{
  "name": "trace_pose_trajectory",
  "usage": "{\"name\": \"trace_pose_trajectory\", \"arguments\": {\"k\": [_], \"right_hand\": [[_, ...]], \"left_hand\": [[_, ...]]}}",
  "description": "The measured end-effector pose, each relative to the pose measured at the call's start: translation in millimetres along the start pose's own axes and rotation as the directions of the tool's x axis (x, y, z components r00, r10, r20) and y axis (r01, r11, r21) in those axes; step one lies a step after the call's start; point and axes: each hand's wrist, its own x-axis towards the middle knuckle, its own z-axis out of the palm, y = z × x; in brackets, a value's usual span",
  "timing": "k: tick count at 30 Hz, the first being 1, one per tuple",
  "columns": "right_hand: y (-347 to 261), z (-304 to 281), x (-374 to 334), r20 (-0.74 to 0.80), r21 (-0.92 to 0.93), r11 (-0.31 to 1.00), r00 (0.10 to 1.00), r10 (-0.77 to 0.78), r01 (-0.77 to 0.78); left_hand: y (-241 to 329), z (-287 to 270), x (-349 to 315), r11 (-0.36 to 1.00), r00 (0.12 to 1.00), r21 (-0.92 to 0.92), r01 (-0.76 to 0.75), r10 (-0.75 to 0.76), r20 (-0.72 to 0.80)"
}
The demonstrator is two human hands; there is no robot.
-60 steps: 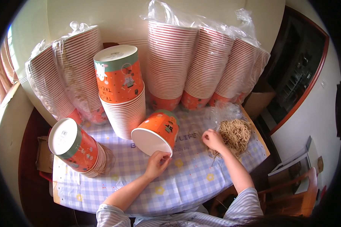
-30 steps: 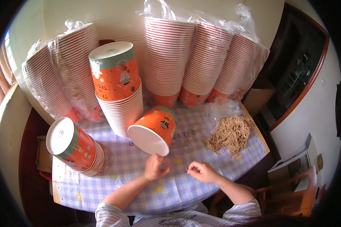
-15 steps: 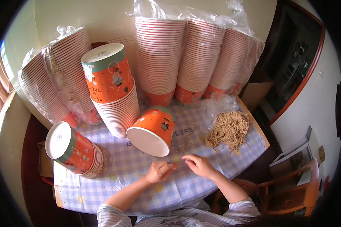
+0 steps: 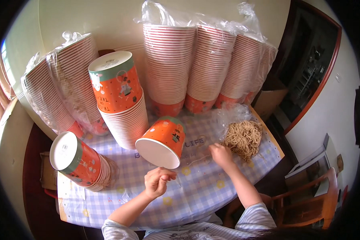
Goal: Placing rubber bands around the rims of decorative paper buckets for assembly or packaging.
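Observation:
An orange and green paper bucket (image 4: 166,138) lies on its side at mid-table, its white-rimmed mouth facing toward me and to the left. My left hand (image 4: 157,182) is just in front of that mouth with its fingers curled closed; whether anything is in them is hidden. My right hand (image 4: 221,155) is pinched closed to the right of the bucket. From its fingertips a thin pale string (image 4: 198,161) runs leftward low over the cloth. Beside this hand is a tangled heap of tan string (image 4: 244,138).
Upside-down nested buckets stand in a tall stack (image 4: 122,116) and a shorter, leaning stack (image 4: 80,160) on the left. Plastic-wrapped bucket stacks (image 4: 168,64) line the back. Clear film (image 4: 232,114) lies behind the string. A checked cloth (image 4: 148,212) covers the table; a wooden chair (image 4: 308,204) is at right.
My hands have moved apart: the right went rightward and farther away toward the string heap, the left slightly left. The thin string now shows beside the right hand.

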Motion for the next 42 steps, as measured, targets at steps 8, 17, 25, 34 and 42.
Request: {"name": "trace_pose_trajectory", "arguments": {"k": [8,17,25,34,42], "right_hand": [[-58,-44,6,-0.105,0.431,0.891,0.988,-0.111,0.146],[-132,-87,16,0.072,0.848,0.529,0.985,-0.155,0.022],[-124,-105,62,0.139,0.934,0.341,0.77,-0.622,0.108],[-93,-95,60,0.096,0.912,-0.269,0.8,-0.592,-0.309],[-96,-93,57,0.085,0.803,-0.46,0.837,-0.54,-0.378]], "left_hand": [[18,-12,18,0.914,0.91,-0.047,0.404,-0.395,0.129],[33,-30,30,0.935,0.92,-0.022,0.355,-0.345,0.185],[43,-55,33,0.907,0.946,-0.271,0.323,-0.321,0.052],[12,-66,42,0.789,0.798,-0.373,0.488,-0.576,-0.176],[-18,-61,34,0.791,0.78,0.203,0.577,-0.608,0.149]]}}
